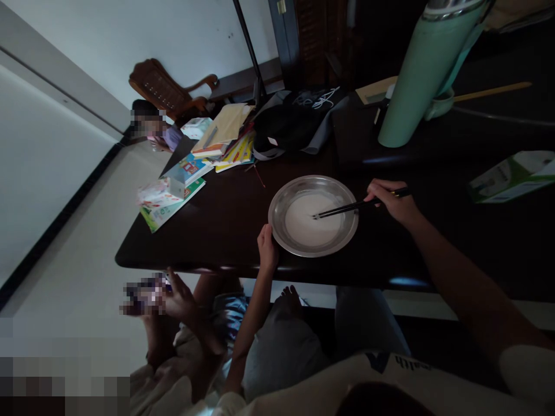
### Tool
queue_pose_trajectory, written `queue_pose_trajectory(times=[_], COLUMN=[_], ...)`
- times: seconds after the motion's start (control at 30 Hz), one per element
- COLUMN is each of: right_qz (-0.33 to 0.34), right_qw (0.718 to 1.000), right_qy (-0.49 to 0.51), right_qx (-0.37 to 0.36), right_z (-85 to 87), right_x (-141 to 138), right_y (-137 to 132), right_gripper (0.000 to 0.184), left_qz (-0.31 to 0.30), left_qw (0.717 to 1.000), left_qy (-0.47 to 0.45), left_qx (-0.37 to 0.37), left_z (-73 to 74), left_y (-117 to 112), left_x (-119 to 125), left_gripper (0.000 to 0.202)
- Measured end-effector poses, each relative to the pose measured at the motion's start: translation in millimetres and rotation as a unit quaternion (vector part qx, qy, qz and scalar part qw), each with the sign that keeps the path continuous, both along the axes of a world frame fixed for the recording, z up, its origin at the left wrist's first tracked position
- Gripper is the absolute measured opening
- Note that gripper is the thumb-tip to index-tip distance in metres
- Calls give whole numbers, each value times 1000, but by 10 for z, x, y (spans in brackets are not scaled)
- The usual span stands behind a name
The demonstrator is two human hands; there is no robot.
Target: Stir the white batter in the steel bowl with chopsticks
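Observation:
A round metal bowl (284, 237) stands on the dark table with a pale, milky mixture (306, 222) in it. My left hand (266, 247) grips the bowl's near left rim, its fingers partly hidden behind the edge. In my right hand (392, 199), closed at the bowl's right side, is a pair of black chopsticks (351, 207). Their tips dip into the mixture near the middle of the bowl.
A tall green thermos (422, 81) stands at the back right, and a green-and-white carton (511, 179) lies at the right. Books (232, 150) and a black bag (295, 124) lie behind the bowl. One person sits at my left holding a phone; another is beyond the table.

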State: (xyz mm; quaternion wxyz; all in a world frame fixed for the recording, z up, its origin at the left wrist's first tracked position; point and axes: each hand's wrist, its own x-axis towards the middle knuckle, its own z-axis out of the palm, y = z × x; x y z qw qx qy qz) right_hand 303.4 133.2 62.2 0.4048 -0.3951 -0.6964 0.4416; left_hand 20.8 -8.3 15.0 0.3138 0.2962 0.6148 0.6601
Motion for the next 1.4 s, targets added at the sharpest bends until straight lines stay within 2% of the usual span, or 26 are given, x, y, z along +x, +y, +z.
queue_pose_trajectory(times=[0.1, 0.2, 0.3, 0.4, 0.5, 0.63, 0.83, 0.93, 1.03, 1.23, 1.4], right_qz=[41, 70, 30, -4, 32, 79, -5, 32, 58, 2, 67], right_qw=[999, 997, 999, 1000, 999, 996, 1000, 999, 998, 1000, 997], right_qy=[-5, -35, -33, -3, 2, -30, -8, -6, -29, 0, -23], right_qx=[-10, -1, 9, 1, -10, -8, 2, 0, 9, 4, -5], right_z=[-13, 1, 19, 10, -19, -30, 3, 5, 1, 8, 9], right_x=[-12, -51, -46, -7, -1, -39, -11, -28, -58, -9, -30], right_y=[-12, -33, -27, -6, -11, -32, -9, -24, -39, -13, -26], right_gripper=[43, 36, 34, 41, 44, 36, 40, 42, 37, 43, 41], left_qz=[-3, 4, 3, 4, 14, 1, -4, 0, 13, 4, 15], left_qw=[1000, 1000, 1000, 1000, 1000, 1000, 1000, 1000, 1000, 1000, 1000], left_qy=[6, 9, 2, -5, -6, 3, -6, -9, -17, -5, -23], left_qx=[-2, -8, -4, -1, -7, -6, 4, -1, -4, -1, -12], left_z=[14, 23, 13, 2, 8, 16, -8, -4, 5, 17, 33], left_y=[3, 7, 10, 10, 8, 7, 3, 3, 7, 7, 15], left_x=[3, 4, 3, 3, 4, 1, -3, 4, 10, 11, 24], left_gripper=[43, 43, 43, 43, 43, 43, 44, 44, 43, 42, 44])
